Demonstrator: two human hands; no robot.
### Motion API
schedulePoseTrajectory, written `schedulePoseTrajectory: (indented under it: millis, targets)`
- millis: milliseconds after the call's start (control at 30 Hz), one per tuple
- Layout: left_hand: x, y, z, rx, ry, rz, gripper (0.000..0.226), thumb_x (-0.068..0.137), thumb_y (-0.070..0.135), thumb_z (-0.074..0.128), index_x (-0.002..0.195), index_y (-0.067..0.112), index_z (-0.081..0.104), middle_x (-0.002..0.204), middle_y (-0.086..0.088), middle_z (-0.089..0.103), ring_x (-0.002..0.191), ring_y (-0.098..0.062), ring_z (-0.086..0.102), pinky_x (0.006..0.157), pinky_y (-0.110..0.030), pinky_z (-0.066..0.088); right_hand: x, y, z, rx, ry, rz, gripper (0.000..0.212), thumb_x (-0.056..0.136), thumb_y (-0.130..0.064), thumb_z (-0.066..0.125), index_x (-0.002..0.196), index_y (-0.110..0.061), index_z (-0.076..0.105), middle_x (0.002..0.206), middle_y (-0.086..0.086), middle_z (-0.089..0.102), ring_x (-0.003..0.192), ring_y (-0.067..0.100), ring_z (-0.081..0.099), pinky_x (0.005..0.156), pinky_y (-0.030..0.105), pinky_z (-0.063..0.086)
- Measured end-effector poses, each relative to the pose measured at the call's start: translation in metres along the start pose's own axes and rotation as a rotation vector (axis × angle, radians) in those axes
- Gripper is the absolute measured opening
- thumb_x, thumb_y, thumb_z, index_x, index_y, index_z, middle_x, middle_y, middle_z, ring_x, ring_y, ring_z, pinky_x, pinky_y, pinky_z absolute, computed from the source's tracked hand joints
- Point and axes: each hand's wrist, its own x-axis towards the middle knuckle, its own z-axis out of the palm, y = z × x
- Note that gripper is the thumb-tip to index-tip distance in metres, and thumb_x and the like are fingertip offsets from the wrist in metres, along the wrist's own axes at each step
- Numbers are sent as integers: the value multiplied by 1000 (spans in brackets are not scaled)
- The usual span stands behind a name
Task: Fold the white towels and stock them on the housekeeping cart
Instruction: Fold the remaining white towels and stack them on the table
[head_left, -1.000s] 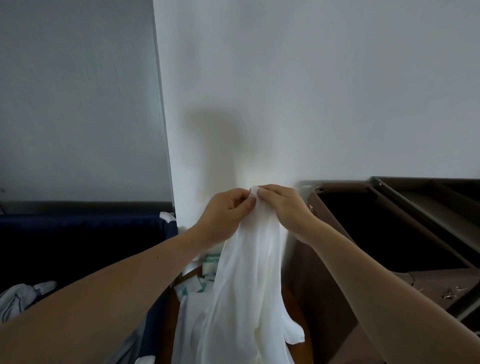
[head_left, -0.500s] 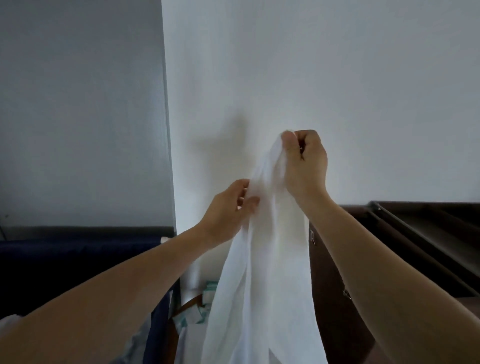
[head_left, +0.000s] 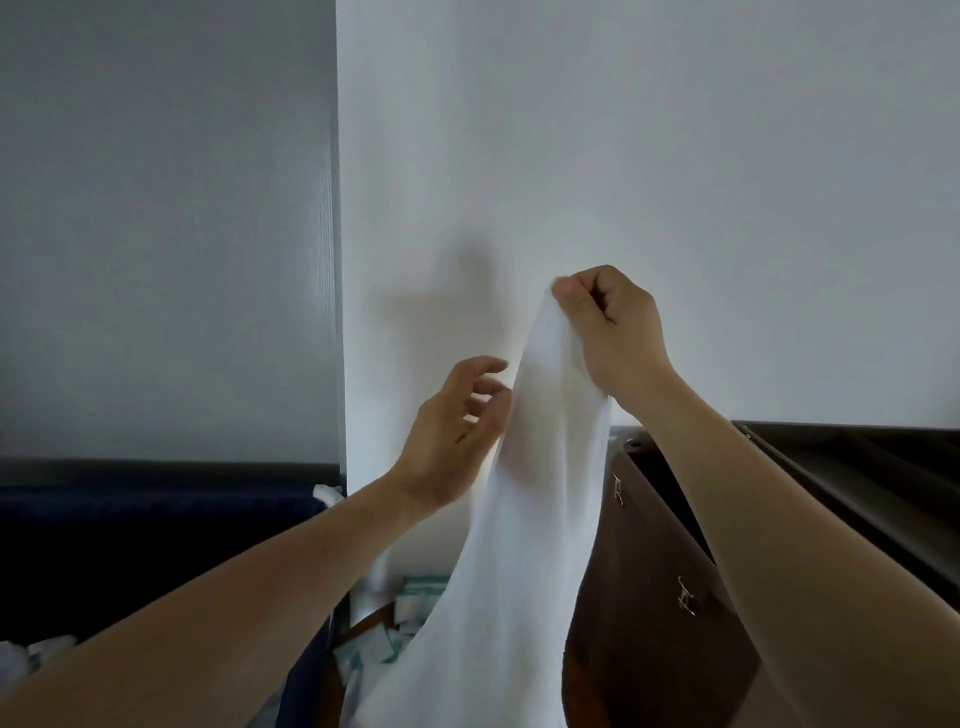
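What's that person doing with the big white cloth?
Someone is getting a white towel ready to fold. Their right hand pinches the top of it and holds it up high in front of the wall, so it hangs down long and loose. Their left hand is open right beside the towel's edge, fingers spread, not gripping it. The towel isn't folded yet, and the brown cart it's meant for stands just to the right.

Towel plain white, cart dk brown, bin navy, packets teal & white, wall off-white.
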Motion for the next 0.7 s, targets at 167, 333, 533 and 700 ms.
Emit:
schedulePoseTrajectory:
  millis: [167,333,533,700]
  targets:
    - [-1,4,6,-9,-7,-25,32,91,25,71,107,46,52,106,10,61,73,-13,63,60,-14,50,0,-9,6,1,-69,-21,22,98,-36,62,77,-32,55,57,-31,54,51,-6,46,50,8,35]
    - [0,0,2,-118,-63,-192,21,88,33,73,88,14,65,80,0,65,68,-16,57,64,-30,48,1,-6,8,20,-94,-45,21,98,-35,63,77,-33,57,61,-33,55,56,-9,48,54,6,36]
    - [-4,-17,-12,-335,-297,-464,34,80,44,74,77,12,64,80,-5,59,75,-20,57,68,-33,46,8,3,2,61,-66,-18,21,95,-38,65,76,-32,59,62,-26,55,57,-6,48,55,9,38]
    - [-2,-33,-21,-58,-458,-419,30,86,29,74,87,1,64,83,-9,60,78,-21,55,76,-35,45,11,20,-5,88,48,57,25,96,-41,63,77,-27,57,61,-19,52,54,-2,46,53,15,40]
